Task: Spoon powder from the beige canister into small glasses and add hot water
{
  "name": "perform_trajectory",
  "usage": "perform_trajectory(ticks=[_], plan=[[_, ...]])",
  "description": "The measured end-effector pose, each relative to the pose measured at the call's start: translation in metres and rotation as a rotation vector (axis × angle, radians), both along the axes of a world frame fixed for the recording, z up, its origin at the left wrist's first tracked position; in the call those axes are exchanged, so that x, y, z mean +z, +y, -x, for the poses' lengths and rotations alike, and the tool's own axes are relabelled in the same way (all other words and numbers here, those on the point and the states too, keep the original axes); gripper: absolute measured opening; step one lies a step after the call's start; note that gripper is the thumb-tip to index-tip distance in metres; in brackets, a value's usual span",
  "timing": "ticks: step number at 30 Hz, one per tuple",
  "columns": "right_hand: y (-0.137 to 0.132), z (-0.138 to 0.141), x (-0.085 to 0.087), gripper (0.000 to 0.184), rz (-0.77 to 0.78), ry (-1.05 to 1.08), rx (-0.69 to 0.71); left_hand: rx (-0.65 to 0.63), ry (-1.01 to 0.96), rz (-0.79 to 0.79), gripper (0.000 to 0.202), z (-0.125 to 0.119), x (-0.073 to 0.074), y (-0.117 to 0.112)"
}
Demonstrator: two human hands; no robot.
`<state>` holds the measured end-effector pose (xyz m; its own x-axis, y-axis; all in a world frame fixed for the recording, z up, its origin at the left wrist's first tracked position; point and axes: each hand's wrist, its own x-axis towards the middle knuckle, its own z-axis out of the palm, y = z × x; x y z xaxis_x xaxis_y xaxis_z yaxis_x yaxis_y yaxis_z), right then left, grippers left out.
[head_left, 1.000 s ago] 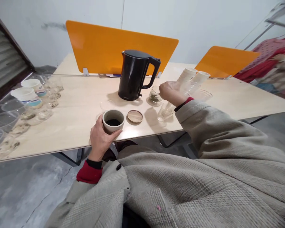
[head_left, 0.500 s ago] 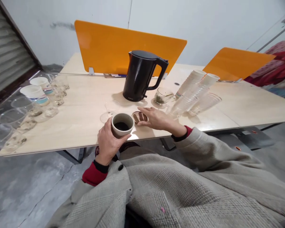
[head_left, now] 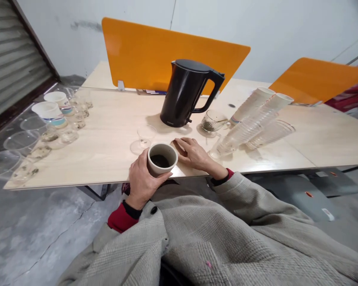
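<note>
My left hand (head_left: 143,178) is wrapped round a cream cup (head_left: 162,170), thumb across its near side. The cup is upright over the table's front edge, with dark contents inside. Close by on the right, my right hand (head_left: 195,154) is down at the tabletop, its fingers bent over a small round brown disc (head_left: 172,143). Only the disc's edge shows; its kind and the fingertips are hidden. Behind the cup a clear plastic cup (head_left: 146,135) stands on the table. A black electric kettle (head_left: 181,95) is further back, beside a ribbed glass cup (head_left: 212,122) with dark bits in it.
Stacked paper cups (head_left: 252,104) and clear plastic cups (head_left: 241,129) lean at the right. At the left end, several clear cups (head_left: 20,141) holding dark bits stand with two paper cups (head_left: 50,113). An orange divider (head_left: 167,51) rises behind the kettle on the wooden table (head_left: 107,139).
My right hand's fingers, stretched out at the disc before, have bent and now cover most of it. My left hand still holds the cup. The view has shifted slightly.
</note>
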<state>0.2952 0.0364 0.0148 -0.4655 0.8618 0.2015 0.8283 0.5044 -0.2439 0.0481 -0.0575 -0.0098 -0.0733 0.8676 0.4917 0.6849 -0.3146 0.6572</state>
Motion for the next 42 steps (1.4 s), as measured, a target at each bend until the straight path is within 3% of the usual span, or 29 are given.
perform_trajectory(ticks=[3, 6, 11, 18, 23, 28, 34, 38, 42], plan=[[-0.006, 0.000, 0.015, 0.078, -0.012, 0.205, -0.020, -0.004, -0.003, -0.013, 0.101, 0.000, -0.001, 0.000], [-0.022, 0.009, 0.041, 0.080, -0.050, 0.338, 0.085, 0.010, 0.001, -0.002, 0.101, 0.000, -0.001, 0.001], [-0.043, 0.041, 0.065, 0.082, -0.046, 0.265, 0.313, 0.019, -0.013, 0.050, 0.102, -0.001, -0.001, 0.001], [-0.048, 0.063, 0.063, 0.096, -0.107, 0.029, 0.286, 0.001, -0.023, 0.052, 0.099, 0.000, -0.003, 0.003], [-0.056, 0.069, 0.062, 0.088, -0.103, -0.055, 0.247, -0.026, -0.016, 0.030, 0.099, 0.000, -0.005, 0.003], [-0.059, 0.069, 0.063, 0.077, 0.001, -0.044, 0.258, -0.031, 0.003, 0.035, 0.098, 0.001, -0.007, 0.002], [-0.056, 0.069, 0.050, 0.090, -0.013, 0.060, 0.274, -0.065, -0.025, 0.064, 0.101, 0.003, -0.010, 0.004], [-0.050, 0.059, 0.043, 0.086, -0.020, 0.143, 0.258, -0.137, -0.039, 0.052, 0.094, 0.012, -0.005, 0.000], [-0.038, 0.034, 0.056, 0.081, -0.076, 0.181, 0.156, -0.149, -0.103, 0.007, 0.074, 0.035, -0.002, 0.000]])
